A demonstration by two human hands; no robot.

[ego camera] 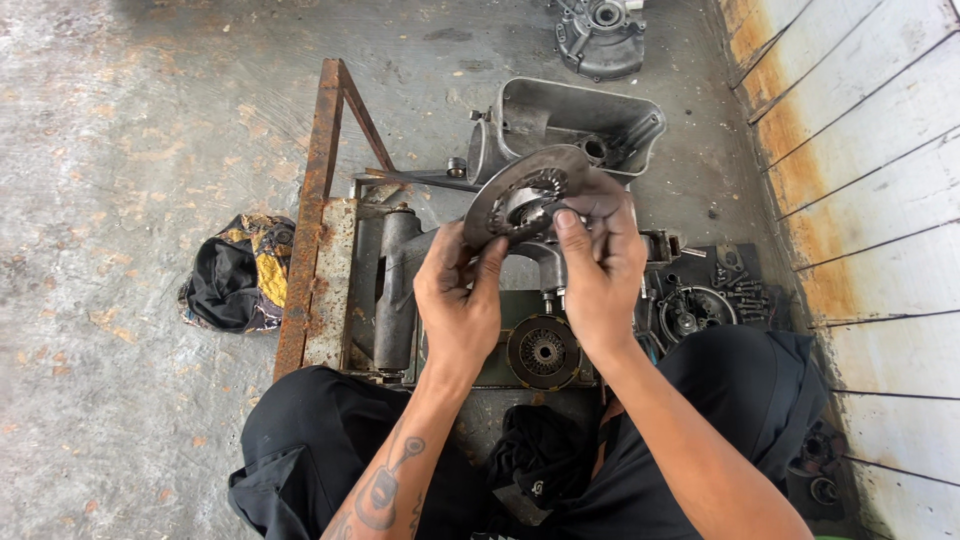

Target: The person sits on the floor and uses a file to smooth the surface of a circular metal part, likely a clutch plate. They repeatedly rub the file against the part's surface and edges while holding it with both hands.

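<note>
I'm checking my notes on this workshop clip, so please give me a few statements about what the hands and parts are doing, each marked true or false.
1. Both hands hold one round metal disc up above the work. True: the left hand grips its lower edge and the right hand its right side.
2. The disc is flat on the floor. False: it is held up, tilted.
3. A second round toothed part lies below the hands. True.
4. The open metal casing sits left of the rusty frame. False: it sits to the right, beyond the hands.
5. A crumpled dark cloth lies on the concrete left of the frame. True.
</note>
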